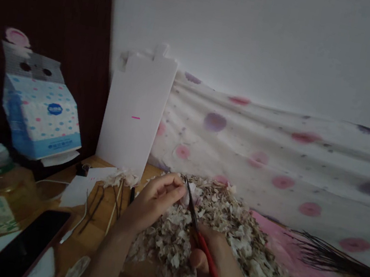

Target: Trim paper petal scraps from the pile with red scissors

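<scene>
Red-handled scissors (203,243), one pair, are clasped in the right hand (218,248) over one heap of pale dry flakes (173,246); the left hand (155,200) bunches its fingertips beside the blade (191,202), though whether they pinch anything I cannot tell

The right hand (202,257) grips red-handled scissors with slim dark metal blades (201,239), their tips just beside the left hand's (156,196) curled fingers, near a pale papery piece (194,193). Around both hands spreads a heap of dry beige petal-like flakes (239,236). Left of the left hand lies a black-screened rectangular phone (28,242); beyond that hand stands a flat white board (137,101).
</scene>
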`<move>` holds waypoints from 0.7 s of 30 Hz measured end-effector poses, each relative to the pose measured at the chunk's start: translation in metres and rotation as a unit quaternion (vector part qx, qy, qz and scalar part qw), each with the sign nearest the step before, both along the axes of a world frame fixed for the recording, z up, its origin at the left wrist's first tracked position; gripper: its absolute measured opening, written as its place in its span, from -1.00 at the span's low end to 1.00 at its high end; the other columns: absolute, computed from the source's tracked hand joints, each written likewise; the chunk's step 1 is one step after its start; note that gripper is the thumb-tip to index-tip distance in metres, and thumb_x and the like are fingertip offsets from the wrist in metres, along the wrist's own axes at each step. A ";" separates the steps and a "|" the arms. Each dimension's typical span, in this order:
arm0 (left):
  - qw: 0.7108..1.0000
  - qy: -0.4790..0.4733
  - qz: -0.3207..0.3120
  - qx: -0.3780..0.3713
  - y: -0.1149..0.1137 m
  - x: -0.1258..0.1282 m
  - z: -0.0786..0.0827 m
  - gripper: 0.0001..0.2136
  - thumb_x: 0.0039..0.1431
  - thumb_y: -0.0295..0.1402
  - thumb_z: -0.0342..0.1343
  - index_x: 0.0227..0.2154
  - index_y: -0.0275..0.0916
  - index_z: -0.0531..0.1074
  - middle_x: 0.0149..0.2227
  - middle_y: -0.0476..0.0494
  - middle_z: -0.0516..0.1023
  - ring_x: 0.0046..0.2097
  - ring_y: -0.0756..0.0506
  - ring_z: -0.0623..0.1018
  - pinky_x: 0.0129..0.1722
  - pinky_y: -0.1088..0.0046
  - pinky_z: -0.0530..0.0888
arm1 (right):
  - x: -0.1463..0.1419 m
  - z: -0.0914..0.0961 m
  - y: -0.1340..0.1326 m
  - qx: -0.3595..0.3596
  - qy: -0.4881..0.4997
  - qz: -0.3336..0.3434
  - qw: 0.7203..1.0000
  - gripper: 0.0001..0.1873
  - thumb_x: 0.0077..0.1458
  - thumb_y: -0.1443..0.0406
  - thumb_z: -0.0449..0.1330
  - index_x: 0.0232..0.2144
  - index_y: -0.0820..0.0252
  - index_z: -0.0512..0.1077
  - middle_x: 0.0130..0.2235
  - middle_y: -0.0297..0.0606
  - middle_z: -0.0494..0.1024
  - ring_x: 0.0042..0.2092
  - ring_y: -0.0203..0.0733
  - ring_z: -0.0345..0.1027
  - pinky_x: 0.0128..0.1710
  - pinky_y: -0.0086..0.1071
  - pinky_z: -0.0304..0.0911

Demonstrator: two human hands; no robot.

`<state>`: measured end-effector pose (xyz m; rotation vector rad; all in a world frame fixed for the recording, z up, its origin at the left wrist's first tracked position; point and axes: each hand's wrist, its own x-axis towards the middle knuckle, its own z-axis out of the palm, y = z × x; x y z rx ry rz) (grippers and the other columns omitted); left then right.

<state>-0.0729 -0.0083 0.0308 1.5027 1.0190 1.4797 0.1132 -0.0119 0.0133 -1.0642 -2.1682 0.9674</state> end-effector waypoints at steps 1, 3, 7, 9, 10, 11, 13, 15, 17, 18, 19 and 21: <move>1.000 0.003 0.002 0.001 0.000 0.000 0.000 -0.76 0.27 -0.19 0.06 -0.45 -0.22 0.35 -0.48 0.07 0.31 -0.39 0.03 0.29 -0.37 0.48 0.19 | 0.000 0.001 0.000 -0.010 -0.006 0.001 1.000 -0.19 -0.10 -0.49 -0.12 -0.52 0.12 0.21 -0.53 -0.39 0.16 -0.49 -0.25 0.01 -0.54 -0.42 -0.03; 1.000 0.011 0.006 0.002 0.001 -0.001 -0.001 -0.75 0.27 -0.18 0.06 -0.45 -0.22 0.35 -0.47 0.06 0.31 -0.39 0.02 0.29 -0.36 0.47 0.19 | -0.001 0.004 0.001 -0.022 -0.019 0.006 1.000 -0.23 -0.06 -0.46 -0.08 -0.55 0.11 0.16 -0.54 -0.42 0.12 -0.49 -0.27 -0.02 -0.52 -0.42 -0.05; 1.000 0.012 0.006 -0.008 0.002 -0.002 -0.003 -0.74 0.26 -0.15 0.07 -0.45 -0.21 0.35 -0.49 0.08 0.27 -0.43 0.03 0.24 -0.41 0.46 0.15 | 0.000 0.006 0.006 -0.007 -0.043 0.012 0.999 -0.27 0.01 -0.41 -0.08 -0.56 0.12 0.14 -0.53 -0.43 0.10 -0.47 -0.28 -0.07 -0.49 -0.41 -0.09; 1.000 0.008 0.003 -0.007 0.003 -0.002 -0.004 -0.74 0.26 -0.15 0.08 -0.45 -0.21 0.35 -0.49 0.08 0.26 -0.43 0.03 0.24 -0.42 0.47 0.15 | 0.000 0.005 0.009 -0.008 -0.048 0.009 0.999 -0.29 0.04 -0.38 -0.07 -0.56 0.13 0.14 -0.53 -0.44 0.09 -0.47 -0.29 -0.09 -0.48 -0.41 -0.10; 1.000 0.007 0.001 -0.006 0.003 -0.002 -0.004 -0.74 0.26 -0.15 0.08 -0.45 -0.21 0.35 -0.49 0.08 0.27 -0.42 0.03 0.25 -0.41 0.48 0.16 | -0.001 0.005 0.010 -0.008 -0.048 0.010 0.999 -0.29 0.04 -0.38 -0.06 -0.56 0.13 0.13 -0.53 -0.44 0.09 -0.47 -0.30 -0.10 -0.48 -0.41 -0.10; 1.000 0.004 -0.001 -0.004 0.003 -0.002 -0.004 -0.74 0.26 -0.16 0.08 -0.45 -0.21 0.36 -0.49 0.08 0.28 -0.42 0.03 0.26 -0.40 0.49 0.17 | -0.001 0.005 0.011 -0.009 -0.046 0.011 0.999 -0.29 0.03 -0.38 -0.06 -0.57 0.13 0.13 -0.54 -0.45 0.08 -0.48 -0.30 -0.11 -0.49 -0.41 -0.11; 1.000 -0.006 -0.006 0.000 0.003 -0.002 -0.004 -0.74 0.26 -0.16 0.09 -0.46 -0.21 0.37 -0.50 0.09 0.29 -0.44 0.05 0.26 -0.40 0.51 0.19 | -0.001 0.006 0.011 -0.006 -0.041 0.010 0.999 -0.26 0.00 -0.41 -0.06 -0.58 0.12 0.13 -0.54 -0.45 0.08 -0.48 -0.30 -0.12 -0.50 -0.41 -0.12; 1.000 -0.025 -0.009 0.001 0.003 -0.001 -0.004 -0.75 0.25 -0.17 0.11 -0.47 -0.21 0.38 -0.52 0.10 0.29 -0.46 0.06 0.27 -0.40 0.53 0.21 | -0.001 0.006 0.010 -0.013 -0.029 0.004 0.999 -0.23 -0.06 -0.45 -0.07 -0.59 0.12 0.11 -0.55 -0.45 0.08 -0.49 -0.31 -0.11 -0.51 -0.42 -0.13; 0.998 -0.060 -0.025 -0.004 0.003 0.000 -0.004 -0.76 0.23 -0.18 0.13 -0.47 -0.20 0.39 -0.50 0.09 0.35 -0.45 0.06 0.33 -0.34 0.54 0.28 | 0.001 0.005 0.009 -0.014 0.007 0.003 1.000 -0.20 -0.11 -0.49 -0.09 -0.57 0.12 0.13 -0.55 -0.44 0.10 -0.49 -0.30 -0.08 -0.52 -0.42 -0.09; 0.996 -0.079 -0.035 -0.008 0.003 0.001 -0.003 -0.77 0.23 -0.19 0.13 -0.46 -0.20 0.39 -0.46 0.06 0.42 -0.42 0.05 0.40 -0.27 0.52 0.34 | 0.003 0.002 0.009 -0.006 0.036 0.007 0.999 -0.19 -0.09 -0.49 -0.10 -0.55 0.13 0.17 -0.55 -0.43 0.14 -0.50 -0.30 -0.05 -0.52 -0.43 -0.06; 0.994 -0.094 -0.046 -0.011 0.003 0.001 -0.002 -0.77 0.23 -0.19 0.13 -0.46 -0.21 0.39 -0.40 0.02 0.49 -0.37 0.03 0.46 -0.18 0.48 0.38 | 0.006 -0.002 0.009 0.007 0.065 0.011 0.998 -0.18 -0.06 -0.47 -0.12 -0.49 0.15 0.24 -0.54 -0.42 0.19 -0.50 -0.28 -0.01 -0.52 -0.42 -0.03; 0.993 -0.103 -0.055 -0.013 0.002 0.002 0.000 -0.77 0.22 -0.19 0.13 -0.45 -0.21 0.41 -0.24 -0.08 0.59 -0.25 -0.03 0.55 -0.03 0.39 0.40 | 0.012 -0.013 0.010 0.046 0.108 0.015 0.993 -0.18 0.05 -0.42 -0.16 -0.33 0.18 0.35 -0.49 -0.37 0.29 -0.48 -0.24 0.10 -0.50 -0.41 0.06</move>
